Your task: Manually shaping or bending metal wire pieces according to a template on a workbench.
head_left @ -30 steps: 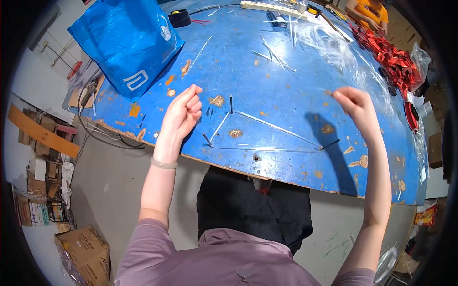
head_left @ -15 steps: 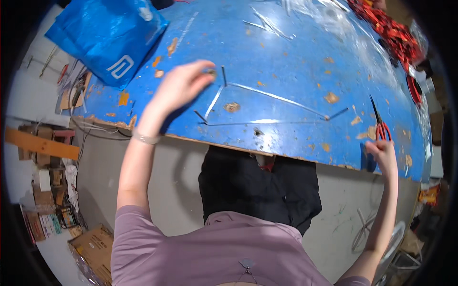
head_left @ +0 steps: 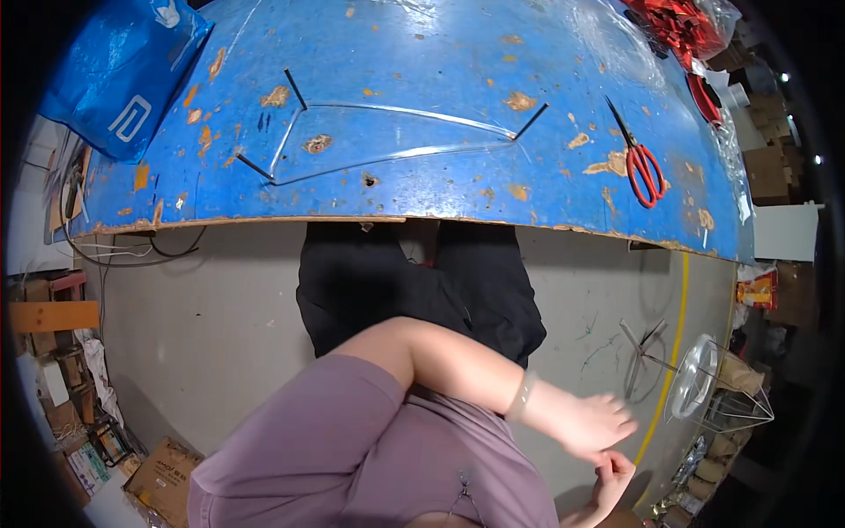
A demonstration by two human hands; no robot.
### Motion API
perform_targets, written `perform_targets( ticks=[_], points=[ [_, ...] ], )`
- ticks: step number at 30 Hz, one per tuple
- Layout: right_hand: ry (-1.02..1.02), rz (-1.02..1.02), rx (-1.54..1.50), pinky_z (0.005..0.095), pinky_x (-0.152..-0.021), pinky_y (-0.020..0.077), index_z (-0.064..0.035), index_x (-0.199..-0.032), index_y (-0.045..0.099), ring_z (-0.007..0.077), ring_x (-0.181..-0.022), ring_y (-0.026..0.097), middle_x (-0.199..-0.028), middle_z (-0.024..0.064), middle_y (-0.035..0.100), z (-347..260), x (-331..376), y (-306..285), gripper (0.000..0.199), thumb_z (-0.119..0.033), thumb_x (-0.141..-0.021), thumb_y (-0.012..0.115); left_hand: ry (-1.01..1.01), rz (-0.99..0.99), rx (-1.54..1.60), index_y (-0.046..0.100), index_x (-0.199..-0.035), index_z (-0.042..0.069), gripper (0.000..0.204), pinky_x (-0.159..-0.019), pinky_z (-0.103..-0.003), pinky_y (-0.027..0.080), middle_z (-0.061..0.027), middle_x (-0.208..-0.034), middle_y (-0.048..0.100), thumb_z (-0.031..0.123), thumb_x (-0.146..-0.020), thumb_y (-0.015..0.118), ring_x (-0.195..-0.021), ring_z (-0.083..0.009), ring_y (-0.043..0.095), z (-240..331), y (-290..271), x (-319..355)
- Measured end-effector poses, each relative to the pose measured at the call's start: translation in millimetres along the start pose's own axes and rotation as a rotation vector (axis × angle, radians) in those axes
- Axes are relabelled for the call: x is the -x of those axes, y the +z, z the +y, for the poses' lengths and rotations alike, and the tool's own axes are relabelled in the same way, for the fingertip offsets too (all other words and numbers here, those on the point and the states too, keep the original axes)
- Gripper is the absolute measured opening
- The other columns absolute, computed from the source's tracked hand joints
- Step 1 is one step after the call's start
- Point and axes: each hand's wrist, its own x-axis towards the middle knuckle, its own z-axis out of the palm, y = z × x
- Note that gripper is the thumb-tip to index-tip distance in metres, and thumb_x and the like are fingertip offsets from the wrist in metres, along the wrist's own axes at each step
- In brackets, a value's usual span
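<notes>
On my table (head_left: 440,195): white-marked bag (head_left: 123,79), scissors (head_left: 630,141) pointing away, frame (head_left: 414,153) lengthwise left-to-right; left hand (head_left: 594,425) spread, right hand (head_left: 613,482) curled, grasp unclear

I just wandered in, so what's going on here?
A person's left hand is crossed over beside the right hand, both clear of the blue table; I can't make out anything held. On the table lie a thin, shiny frame with dark prongs and red-handled scissors, with a blue bag at the left.

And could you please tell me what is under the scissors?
The scissors lie on the blue table, visible through the handle loops; the spot directly beneath them is covered.
</notes>
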Motion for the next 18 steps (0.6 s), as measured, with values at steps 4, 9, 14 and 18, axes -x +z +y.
perform_targets(
  ticks=[4, 9, 14, 18],
  points=[
    [-0.336, -0.239, 0.173, 0.0227, -0.042, 0.0272, -0.0004, -0.066, 0.062, 0.0071, -0.045, 0.039, -0.049, -0.0014, 0.048, -30.0, -10.8, 0.4, 0.021, -0.020, -0.072, 0.067, -0.186, -0.479, 0.881, 0.058, -0.089, -0.001, 0.035, -0.068, -0.031, 0.044, -0.0128, -0.085, 0.060, 0.032, -0.078, 0.055, -0.078, -0.0205, 0.057, -2.1, 2.1, 30.9],
    [-0.433, -0.488, 0.272, 0.0242, -0.043, 0.0307, -0.0013, -0.063, 0.063, 0.0104, -0.048, 0.046, -0.054, 0.0042, 0.055, -72.8, -73.0, 13.8, 0.030, -0.030, -0.066, 0.070, -0.565, 0.003, 1.007, 0.053, -0.074, 0.001, 0.026, -0.057, -0.019, 0.037, 0.0025, -0.067, 0.050, 0.023, -0.086, 0.048, -0.064, -0.0050, 0.044, -18.0, -130.4, 155.1],
    [-0.732, -0.572, 0.418, 0.0245, -0.042, 0.0288, -0.0015, -0.064, 0.063, 0.0103, -0.045, 0.041, -0.048, 0.0024, 0.047, -146.4, -135.2, 46.7, 0.021, -0.022, -0.067, 0.068, -0.428, 0.764, 0.958, 0.050, -0.058, -0.002, 0.034, -0.031, -0.020, 0.026, -0.0062, -0.047, 0.048, 0.026, -0.075, 0.061, -0.033, -0.0064, 0.035, 23.9, -206.9, 307.9],
    [-0.916, -0.605, 0.496, 0.0252, -0.045, 0.0318, -0.0006, -0.064, 0.060, 0.0104, -0.048, 0.043, -0.053, 0.0024, 0.049, -219.7, -177.3, 101.2, 0.022, -0.021, -0.072, 0.065, -0.337, 0.928, 0.772, 0.050, -0.071, 0.000, 0.032, -0.032, -0.018, 0.022, 0.0023, -0.045, 0.038, 0.030, -0.080, 0.057, -0.034, -0.0046, 0.030, 29.1, -253.4, 360.2]
  ],
)
